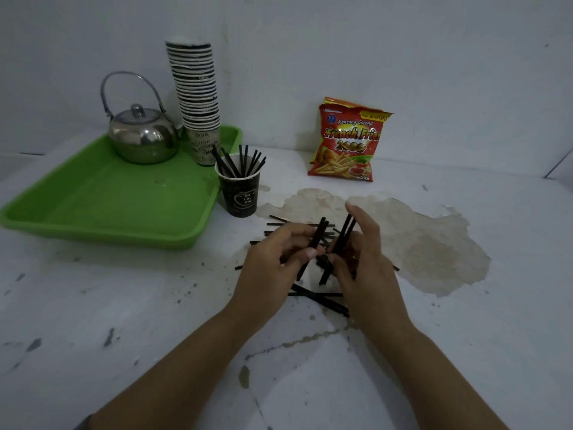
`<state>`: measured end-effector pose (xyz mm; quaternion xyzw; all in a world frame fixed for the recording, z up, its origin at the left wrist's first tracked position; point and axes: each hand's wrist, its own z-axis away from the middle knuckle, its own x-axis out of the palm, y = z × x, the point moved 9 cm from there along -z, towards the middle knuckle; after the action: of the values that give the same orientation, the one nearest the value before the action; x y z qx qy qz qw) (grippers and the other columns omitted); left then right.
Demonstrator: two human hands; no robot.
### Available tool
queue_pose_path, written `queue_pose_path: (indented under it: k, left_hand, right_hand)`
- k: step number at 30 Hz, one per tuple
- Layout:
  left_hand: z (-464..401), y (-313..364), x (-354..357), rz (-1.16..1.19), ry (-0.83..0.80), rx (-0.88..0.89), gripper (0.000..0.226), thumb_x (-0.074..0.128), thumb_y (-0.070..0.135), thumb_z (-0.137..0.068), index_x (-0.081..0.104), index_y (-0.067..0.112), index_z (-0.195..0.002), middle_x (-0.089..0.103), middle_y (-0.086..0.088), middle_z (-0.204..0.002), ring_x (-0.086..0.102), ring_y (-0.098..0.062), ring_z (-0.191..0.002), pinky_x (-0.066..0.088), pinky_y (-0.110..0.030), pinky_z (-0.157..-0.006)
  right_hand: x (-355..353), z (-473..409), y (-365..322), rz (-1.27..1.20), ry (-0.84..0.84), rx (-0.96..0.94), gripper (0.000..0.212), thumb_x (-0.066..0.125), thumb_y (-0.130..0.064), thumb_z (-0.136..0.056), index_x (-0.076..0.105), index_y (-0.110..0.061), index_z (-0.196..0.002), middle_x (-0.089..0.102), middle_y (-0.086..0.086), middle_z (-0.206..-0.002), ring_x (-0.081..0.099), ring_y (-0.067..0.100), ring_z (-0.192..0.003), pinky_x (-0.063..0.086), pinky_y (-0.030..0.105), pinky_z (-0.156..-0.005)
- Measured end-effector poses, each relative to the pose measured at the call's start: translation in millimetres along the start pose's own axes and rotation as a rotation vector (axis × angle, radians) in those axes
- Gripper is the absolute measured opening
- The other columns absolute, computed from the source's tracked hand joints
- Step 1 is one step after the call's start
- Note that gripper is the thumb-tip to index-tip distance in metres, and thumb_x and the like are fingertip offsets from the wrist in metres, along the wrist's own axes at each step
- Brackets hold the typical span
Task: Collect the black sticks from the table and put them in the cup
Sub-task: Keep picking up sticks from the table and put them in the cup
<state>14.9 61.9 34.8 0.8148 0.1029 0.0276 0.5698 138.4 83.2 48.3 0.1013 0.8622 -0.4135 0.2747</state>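
A: Which step is this?

B: Gathering. The cup [241,193], beside the tray [102,209], already holds some sticks. Left hand [273,259] fingers pinch sticks [316,240]; right hand [362,262] fingers grip another bunch.

A: Next?

B: Probably carry both bunches to the cup; more lie on the desk [124,305].

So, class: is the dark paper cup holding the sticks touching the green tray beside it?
Cannot tell. In the head view the dark paper cup overlaps the green tray at its right rim, so any contact or gap at the base is hidden.
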Motion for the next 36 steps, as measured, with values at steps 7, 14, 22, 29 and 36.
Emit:
queue_pose_path:
  k: [7,14,22,29,36]
  left_hand:
    - [0,33,-21,-0.223,0.148,0.247,0.056,0.063,0.009,-0.085,0.043,0.044,-0.124,0.070,0.015,-0.084,0.067,0.001,-0.082,0.054,-0.015,-0.071]
    - [2,49,-39,-0.350,0.263,0.426,0.068,0.060,0.008,-0.086,0.027,0.034,-0.140,0.066,0.014,-0.089,0.064,0.003,-0.086,0.046,-0.007,-0.077]
    - [1,54,-74,-0.346,0.480,0.428,0.028,0.056,0.012,-0.090,0.054,0.020,-0.118,0.069,-0.002,-0.098,0.066,-0.011,-0.093,0.056,-0.034,-0.080]
    - [-12,68,-108,-0.325,0.624,0.426,0.038,0.056,0.005,-0.090,0.050,0.018,-0.125,0.065,0.003,-0.104,0.063,-0.008,-0.097,0.056,-0.036,-0.083]
    - [-59,83,-135,-0.377,0.653,0.421,0.064,0.060,0.010,-0.088,0.028,0.028,-0.140,0.062,0.016,-0.085,0.062,0.002,-0.080,0.054,-0.018,-0.073]
  right_hand:
    - [-6,0,-4,-0.001,0.087,-0.001,0.078,0.056,-0.004,-0.087,0.015,-0.059,-0.124,0.061,-0.010,-0.081,0.062,0.012,-0.073,0.051,0.022,-0.065]
    - [3,-4,-17,-0.045,0.181,-0.020,0.073,0.058,-0.009,-0.087,0.020,-0.058,-0.124,0.065,-0.006,-0.084,0.064,0.007,-0.075,0.055,0.022,-0.068]
    - [12,-26,-36,-0.147,0.283,-0.068,0.064,0.055,-0.005,-0.088,0.025,-0.042,-0.130,0.062,-0.017,-0.092,0.064,0.003,-0.079,0.052,0.014,-0.070]
    - [20,-72,-74,-0.228,0.387,-0.183,0.061,0.054,-0.006,-0.089,0.025,-0.038,-0.133,0.065,-0.003,-0.099,0.062,0.000,-0.089,0.052,0.016,-0.078]
    - [29,-133,-87,-0.197,0.441,-0.196,0.059,0.053,-0.003,-0.087,0.025,-0.028,-0.133,0.058,-0.009,-0.084,0.058,0.004,-0.073,0.048,0.016,-0.067]
